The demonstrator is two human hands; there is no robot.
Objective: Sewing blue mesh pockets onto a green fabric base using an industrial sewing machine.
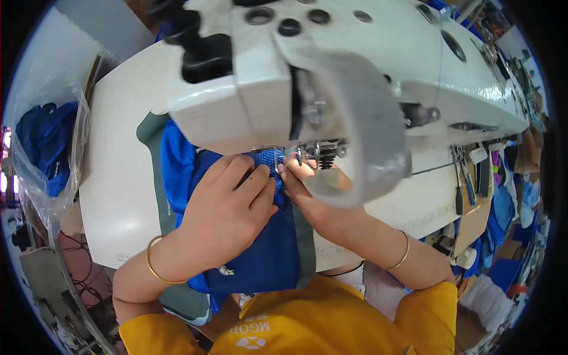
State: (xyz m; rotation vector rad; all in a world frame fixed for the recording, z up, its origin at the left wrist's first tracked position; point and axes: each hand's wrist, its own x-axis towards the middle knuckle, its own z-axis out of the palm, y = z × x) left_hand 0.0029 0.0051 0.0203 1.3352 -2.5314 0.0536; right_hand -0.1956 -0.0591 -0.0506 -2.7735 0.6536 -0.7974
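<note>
A blue mesh fabric piece [254, 248], which looks like a bag, lies under the head of a white sewing machine [219, 112] and hangs over the table's near edge. My left hand [228, 207] presses on it with bent fingers, the tips at the mesh just left of the presser foot [278, 157]. Close by on the right, my right hand [305, 186] pinches the fabric beside the needle area. Some of its fingers are hidden behind a large white ring [378, 130] in front of the machine. A white cord end [225, 270] sticks out of the fabric.
Dark green material [155, 142] lies under the blue fabric on the white table [118, 154]. Off to the left, a clear plastic bag [41, 94] holds blue pieces. Screwdrivers and other hand tools [464, 177] lie right of the machine, near piles of blue cloth [503, 207].
</note>
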